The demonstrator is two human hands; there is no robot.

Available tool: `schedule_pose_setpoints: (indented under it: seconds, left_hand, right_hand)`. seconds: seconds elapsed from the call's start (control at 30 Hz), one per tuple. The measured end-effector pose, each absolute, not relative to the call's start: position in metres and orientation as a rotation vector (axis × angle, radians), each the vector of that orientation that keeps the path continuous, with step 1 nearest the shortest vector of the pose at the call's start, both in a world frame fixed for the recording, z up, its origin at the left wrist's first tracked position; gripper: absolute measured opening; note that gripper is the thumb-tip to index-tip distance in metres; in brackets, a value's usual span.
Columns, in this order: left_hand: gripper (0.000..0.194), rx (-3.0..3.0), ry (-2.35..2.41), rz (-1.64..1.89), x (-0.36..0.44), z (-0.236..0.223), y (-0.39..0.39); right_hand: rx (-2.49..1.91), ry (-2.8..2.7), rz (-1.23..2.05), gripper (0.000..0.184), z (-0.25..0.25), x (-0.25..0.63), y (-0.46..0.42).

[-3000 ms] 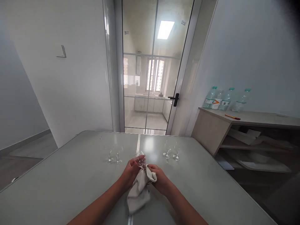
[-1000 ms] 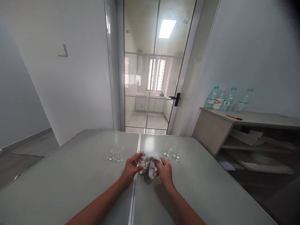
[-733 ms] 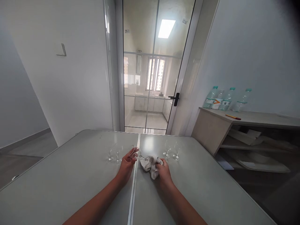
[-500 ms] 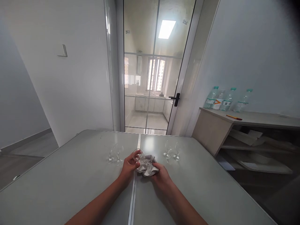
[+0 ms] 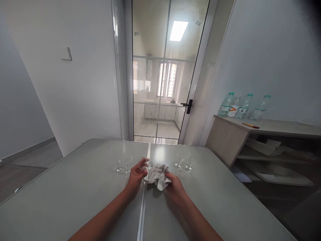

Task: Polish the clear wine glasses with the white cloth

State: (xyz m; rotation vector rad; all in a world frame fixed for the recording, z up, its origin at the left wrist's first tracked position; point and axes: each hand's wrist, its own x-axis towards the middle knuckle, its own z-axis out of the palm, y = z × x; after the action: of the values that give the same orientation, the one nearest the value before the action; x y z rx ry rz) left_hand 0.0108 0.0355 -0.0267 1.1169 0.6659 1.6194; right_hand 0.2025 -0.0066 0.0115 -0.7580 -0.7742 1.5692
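My left hand [image 5: 136, 175] is closed around the bowl of a clear stemmed glass [image 5: 144, 163], which lies tilted on its side above the table's middle seam. The glass's stem points right, toward a crumpled light grey cloth [image 5: 159, 176]. My right hand [image 5: 175, 186] grips this cloth, and its folds cover part of the glass's foot end. Two stemmed glasses, one [image 5: 126, 171] nearer my left hand and one [image 5: 118, 167] farther left, stand upright. Another upright pair, a glass [image 5: 179, 164] and its neighbour [image 5: 189, 166], stands beyond my right hand.
The grey-green table [image 5: 75, 187] has a metal seam down its middle. A wooden shelf unit [image 5: 228, 137] stands at the right, with several plastic bottles [image 5: 242, 108] and an orange-handled brush [image 5: 250, 126] on top. Behind the table is a glass door [image 5: 155, 124] with a black handle [image 5: 190, 106].
My left hand and the glass have shifted slightly left, and the glass is tipped further over. The cloth has drawn to the right along the stem and its folds have changed.
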Motion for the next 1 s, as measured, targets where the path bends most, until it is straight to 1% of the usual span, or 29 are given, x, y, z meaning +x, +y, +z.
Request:
schedule_pose_setpoints:
  seconds: [0.17,0.3,0.4,0.57,0.7,0.8,0.87,1.0]
  left_hand:
    - [0.068,1.122,0.637,1.557,0.0133,-0.0265,0.0311]
    - [0.068,1.106,0.598,1.573,0.013,-0.0262,0.0342]
    - [0.066,1.082,0.574,1.607,0.0113,-0.0253,0.0369]
    - [0.066,1.105,0.607,1.579,0.0127,-0.0253,0.0349]
    - [0.066,1.093,0.607,1.618,0.0106,-0.0244,0.037]
    - [0.063,1.059,0.609,1.642,0.0078,-0.0231,0.0384]
    - [0.062,1.06,0.619,1.622,0.0081,-0.0229,0.0372]
    - [0.062,1.082,0.615,1.567,0.0122,-0.0235,0.0334]
  right_hand:
    - [-0.74,-0.698,1.605,0.021,0.0158,0.203,-0.006]
    - [-0.805,-0.683,1.681,0.016,0.0116,0.2047,-0.0058]
    - [-0.814,-0.659,1.617,0.013,0.0148,0.2073,-0.0064]
    - [-0.744,-0.7,1.635,0.019,0.0199,0.2054,-0.0079]
    - [-0.824,-0.703,1.689,0.015,0.0133,0.2069,-0.0072]
    - [-0.816,-0.648,1.629,0.014,0.012,0.2094,-0.0055]
    - [-0.767,-0.604,1.605,0.017,0.015,0.2088,-0.0053]
    - [-0.701,-0.632,1.693,0.022,0.0202,0.2052,-0.0064]
